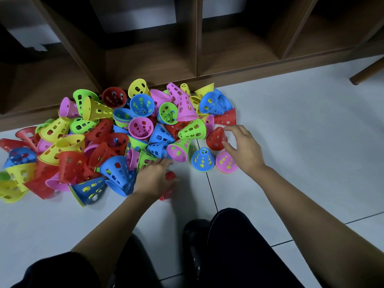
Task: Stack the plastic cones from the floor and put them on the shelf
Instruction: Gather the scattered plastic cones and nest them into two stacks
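White tiled floor, dark wooden shelf along the far edge; its lower compartments are dim and their contents can't be made out.

Cone pile: perforated plastic cones in red, yellow, green, blue and pink lie heaped on the floor against the shelf foot. Most lie on their sides and some are nested in each other. The pile's left end is cut off by the frame.

Right hand: at the pile's right fringe, fingers spread in a wide curve around the upright red cone. Thumb and forefinger tips sit at the cone's edge, and floor shows between palm and cone. Whether they pinch it or only touch it, I cannot tell.

Left hand: at the pile's near edge, palm down, fingers reaching towards the heap. It is motion-blurred. It covers most of the blurred red cone; only patches show beside and below the palm. Grip not readable.

Between the two hands, just off the pile: blue cone standing upright on a green rim. Beside it is a pink cone, with its right side hidden by the right hand.

Near side of the pile: dark-trousered knee and black shoe. Both forearms are bare.

Far right of the pile: wooden furniture leg, upper part out of frame.
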